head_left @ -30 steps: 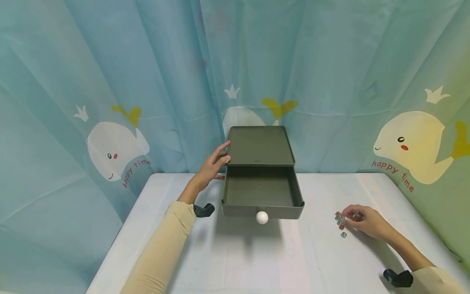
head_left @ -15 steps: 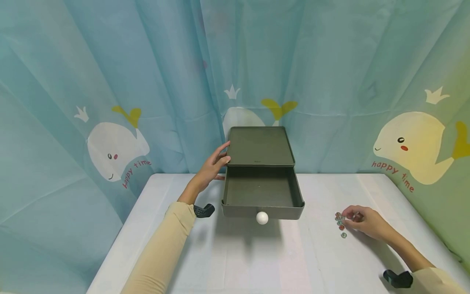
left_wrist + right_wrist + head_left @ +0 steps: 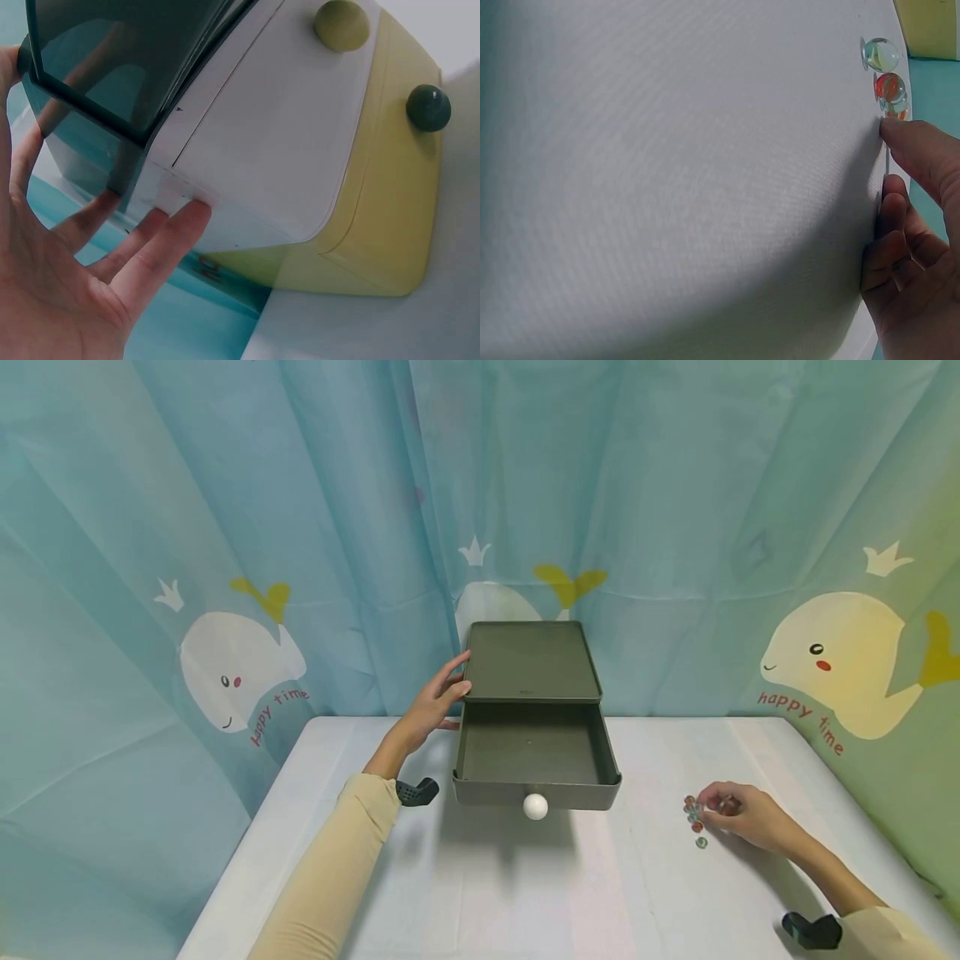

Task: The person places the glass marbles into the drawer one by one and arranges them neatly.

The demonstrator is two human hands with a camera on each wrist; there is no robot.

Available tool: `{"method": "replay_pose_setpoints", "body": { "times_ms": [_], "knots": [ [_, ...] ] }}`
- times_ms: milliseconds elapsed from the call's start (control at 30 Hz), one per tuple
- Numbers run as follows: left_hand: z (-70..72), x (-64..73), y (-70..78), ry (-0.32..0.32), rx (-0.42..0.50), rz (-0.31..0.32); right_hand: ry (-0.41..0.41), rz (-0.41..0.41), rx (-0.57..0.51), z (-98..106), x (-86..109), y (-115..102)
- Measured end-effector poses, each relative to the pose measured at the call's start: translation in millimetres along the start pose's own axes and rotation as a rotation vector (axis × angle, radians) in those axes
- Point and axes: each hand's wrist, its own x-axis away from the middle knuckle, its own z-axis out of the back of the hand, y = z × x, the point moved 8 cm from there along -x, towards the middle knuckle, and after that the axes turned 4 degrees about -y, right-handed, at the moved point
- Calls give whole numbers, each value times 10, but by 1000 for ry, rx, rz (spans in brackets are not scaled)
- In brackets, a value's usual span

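Observation:
A dark green drawer unit (image 3: pixel 532 660) stands at the back middle of the table, its top drawer (image 3: pixel 536 793) pulled out with a white knob (image 3: pixel 536 807) in front. My left hand (image 3: pixel 426 714) rests with spread fingers against the unit's left side. In the left wrist view, the fingers (image 3: pixel 161 251) are mostly straight and touch a white drawer section (image 3: pixel 262 127). On the table's right side, several glass marbles (image 3: pixel 697 827) lie close together. My right hand (image 3: pixel 746 814) is beside them, thumb and forefinger apart at the marbles; the right wrist view shows nothing between these two.
Below the white section sits a yellow drawer (image 3: pixel 375 195) with a dark green knob (image 3: pixel 428 108), seen in the left wrist view. A white cloth covers the table (image 3: pixel 540 893). Blue curtains (image 3: pixel 360 485) printed with whales hang close behind it.

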Motion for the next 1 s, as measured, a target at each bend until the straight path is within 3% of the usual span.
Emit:
{"method": "replay_pose_setpoints", "body": {
  "times_ms": [567, 833, 1000],
  "knots": [
    [8, -2, 5, 6, -9, -3, -35, 15, 7, 22, -32, -35],
    [-2, 9, 6, 4, -7, -3, -71, 123, -1, 65, -49, -125],
    [-2, 8, 2, 5, 1, 4, -103, 149, -5, 103, -52, -185]
  ]
}}
